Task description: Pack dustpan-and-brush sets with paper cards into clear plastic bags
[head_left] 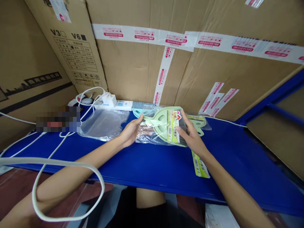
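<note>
A light green plastic item (162, 122) with a round part and a handle lies in a clear plastic bag, with a yellow-green label card (174, 126) on it. My left hand (133, 129) grips the bag at the handle end. At the right edge, my right hand (191, 133) holds the bagged item, fingers behind and thumb on the label side. Behind it, a blue comb (143, 106) shows in part. Another green item (199, 123) in a bag lies partly hidden beyond my right hand.
An empty clear bag (103, 123) lies left on the blue table (147, 167). Behind are a power strip (125, 105) and cardboard (133, 69). A white cable (101, 180) loops over my left forearm. A label card (200, 166) lies near my right wrist.
</note>
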Action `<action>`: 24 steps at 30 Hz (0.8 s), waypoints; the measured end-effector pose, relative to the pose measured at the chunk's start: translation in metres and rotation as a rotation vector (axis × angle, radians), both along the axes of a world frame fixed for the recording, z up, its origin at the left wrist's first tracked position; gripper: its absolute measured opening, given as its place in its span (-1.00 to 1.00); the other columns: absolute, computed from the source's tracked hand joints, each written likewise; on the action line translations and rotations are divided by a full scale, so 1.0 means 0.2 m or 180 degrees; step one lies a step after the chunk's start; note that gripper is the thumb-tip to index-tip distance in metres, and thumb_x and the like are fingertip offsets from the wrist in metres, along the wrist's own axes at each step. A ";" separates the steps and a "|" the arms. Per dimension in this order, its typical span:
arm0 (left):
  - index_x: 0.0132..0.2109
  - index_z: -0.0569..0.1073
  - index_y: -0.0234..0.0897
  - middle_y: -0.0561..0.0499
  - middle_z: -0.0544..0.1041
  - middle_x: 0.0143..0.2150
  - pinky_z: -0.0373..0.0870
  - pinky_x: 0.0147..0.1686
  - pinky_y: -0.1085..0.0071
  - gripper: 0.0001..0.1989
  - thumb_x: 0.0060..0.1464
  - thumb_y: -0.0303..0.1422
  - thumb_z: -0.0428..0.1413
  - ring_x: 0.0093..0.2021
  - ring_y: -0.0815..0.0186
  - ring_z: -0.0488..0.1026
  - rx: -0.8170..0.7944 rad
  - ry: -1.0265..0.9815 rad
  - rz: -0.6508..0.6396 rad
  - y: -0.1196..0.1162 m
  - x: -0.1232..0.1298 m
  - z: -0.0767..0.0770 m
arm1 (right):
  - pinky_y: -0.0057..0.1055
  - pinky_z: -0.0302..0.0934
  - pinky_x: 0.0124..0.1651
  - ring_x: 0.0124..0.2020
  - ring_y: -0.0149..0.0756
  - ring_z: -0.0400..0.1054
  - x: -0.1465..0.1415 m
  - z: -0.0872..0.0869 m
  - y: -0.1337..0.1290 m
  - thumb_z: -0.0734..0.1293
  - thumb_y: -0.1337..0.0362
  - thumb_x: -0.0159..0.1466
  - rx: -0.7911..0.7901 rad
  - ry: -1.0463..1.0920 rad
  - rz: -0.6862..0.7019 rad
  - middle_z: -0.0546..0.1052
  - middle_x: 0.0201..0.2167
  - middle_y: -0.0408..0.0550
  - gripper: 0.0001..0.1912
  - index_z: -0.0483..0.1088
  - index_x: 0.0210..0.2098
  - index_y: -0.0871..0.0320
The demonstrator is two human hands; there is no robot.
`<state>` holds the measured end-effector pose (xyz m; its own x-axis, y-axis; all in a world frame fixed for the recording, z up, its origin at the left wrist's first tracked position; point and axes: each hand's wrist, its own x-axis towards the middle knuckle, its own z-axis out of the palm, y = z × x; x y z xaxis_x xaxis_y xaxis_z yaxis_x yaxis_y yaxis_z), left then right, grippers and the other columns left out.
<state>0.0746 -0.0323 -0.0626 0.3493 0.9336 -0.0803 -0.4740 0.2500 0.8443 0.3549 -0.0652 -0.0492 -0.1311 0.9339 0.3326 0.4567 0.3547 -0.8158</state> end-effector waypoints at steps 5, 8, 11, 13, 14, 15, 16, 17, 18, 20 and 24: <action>0.12 0.59 -0.45 -0.28 0.69 -0.01 0.64 -0.26 0.32 -0.59 0.46 -0.16 0.08 -0.20 0.12 0.69 -0.0017 -0.0016 -0.0056 0.00 0.00 0.00 | -0.01 0.47 0.19 0.21 -0.02 0.51 -0.03 0.03 0.01 0.34 -0.05 0.42 -0.1219 0.1820 -0.0354 0.51 0.33 -0.05 -0.12 -0.10 0.60 -0.18; 0.14 0.59 -0.46 -0.31 0.69 0.00 0.66 -0.24 0.28 -0.57 0.46 -0.16 0.08 -0.18 0.09 0.70 0.0035 -0.0007 -0.0077 0.00 0.00 -0.01 | -0.17 0.56 -0.03 0.04 -0.08 0.61 -0.05 0.05 0.00 0.38 0.08 0.39 -0.1407 0.2193 -0.0157 0.62 0.19 -0.01 -0.29 0.21 0.48 -0.03; 0.12 0.59 -0.47 -0.33 0.69 -0.03 0.69 -0.21 0.23 -0.55 0.46 -0.12 0.08 -0.16 0.05 0.71 0.0093 0.0127 -0.0081 0.01 0.00 -0.01 | -0.40 0.49 -0.39 -0.31 -0.26 0.61 -0.03 0.07 0.00 0.40 0.18 0.37 -0.1420 0.2375 -0.0069 0.69 0.03 0.04 -0.40 0.35 0.37 0.08; 0.06 0.59 -0.50 -0.36 0.70 -0.05 0.70 -0.22 0.22 -0.53 0.46 -0.11 0.07 -0.17 0.04 0.72 0.0095 0.0322 -0.0024 0.03 -0.01 -0.01 | -0.48 0.42 -0.50 -0.46 -0.35 0.55 -0.01 0.09 0.00 0.42 0.24 0.35 -0.1429 0.2444 -0.0202 0.71 -0.07 0.05 -0.41 0.36 0.35 0.13; 0.03 0.59 -0.50 -0.37 0.70 -0.06 0.70 -0.23 0.22 -0.53 0.45 -0.10 0.08 -0.18 0.04 0.72 0.0080 0.0406 0.0001 0.04 -0.02 -0.01 | -0.49 0.42 -0.51 -0.48 -0.36 0.54 0.00 0.09 0.00 0.44 0.27 0.34 -0.1418 0.2454 -0.0269 0.72 -0.09 0.05 -0.40 0.35 0.35 0.14; 0.01 0.59 -0.50 -0.38 0.70 -0.06 0.71 -0.25 0.22 -0.52 0.45 -0.08 0.08 -0.20 0.04 0.72 0.0064 0.0451 0.0019 0.05 -0.02 -0.01 | -0.48 0.45 -0.51 -0.47 -0.35 0.55 0.01 0.10 0.00 0.46 0.30 0.31 -0.1388 0.2453 -0.0325 0.72 -0.10 0.06 -0.39 0.36 0.33 0.16; -0.01 0.58 -0.49 -0.38 0.70 -0.06 0.71 -0.25 0.21 -0.52 0.45 -0.07 0.07 -0.21 0.04 0.73 0.0056 0.0446 0.0032 0.06 -0.04 -0.01 | -0.47 0.48 -0.49 -0.45 -0.34 0.57 0.02 0.11 0.01 0.49 0.33 0.28 -0.1340 0.2447 -0.0378 0.72 -0.09 0.07 -0.38 0.38 0.31 0.17; -0.02 0.58 -0.47 -0.37 0.70 -0.06 0.72 -0.24 0.19 -0.52 0.45 -0.06 0.07 -0.23 0.05 0.73 0.0054 0.0399 0.0028 0.07 -0.05 -0.01 | -0.46 0.51 -0.47 -0.43 -0.32 0.59 0.04 0.12 0.01 0.51 0.36 0.25 -0.1287 0.2432 -0.0422 0.72 -0.07 0.08 -0.38 0.40 0.28 0.17; -0.02 0.57 -0.45 -0.36 0.70 -0.05 0.72 -0.23 0.18 -0.53 0.46 -0.06 0.05 -0.25 0.06 0.73 0.0057 0.0330 0.0022 0.08 -0.06 -0.01 | -0.46 0.53 -0.46 -0.41 -0.32 0.60 0.05 0.13 0.01 0.53 0.38 0.22 -0.1229 0.2406 -0.0460 0.71 -0.04 0.08 -0.40 0.43 0.24 0.17; -0.02 0.56 -0.42 -0.33 0.70 -0.02 0.73 -0.21 0.16 -0.56 0.47 -0.08 0.04 -0.27 0.09 0.73 0.0074 0.0194 0.0004 0.09 -0.07 -0.01 | -0.48 0.54 -0.42 -0.39 -0.33 0.62 0.06 0.14 0.02 0.55 0.41 0.18 -0.1140 0.2336 -0.0523 0.71 0.00 0.08 -0.46 0.50 0.15 0.17; 0.00 0.56 -0.41 -0.32 0.70 -0.01 0.73 -0.20 0.16 -0.60 0.46 -0.11 0.06 -0.25 0.08 0.73 0.0079 0.0036 -0.0046 0.08 -0.07 -0.01 | -0.53 0.45 -0.47 -0.40 -0.36 0.59 0.08 0.13 0.02 0.52 0.29 0.22 -0.1087 0.2297 -0.0477 0.71 -0.07 0.05 -0.67 0.57 -0.02 0.16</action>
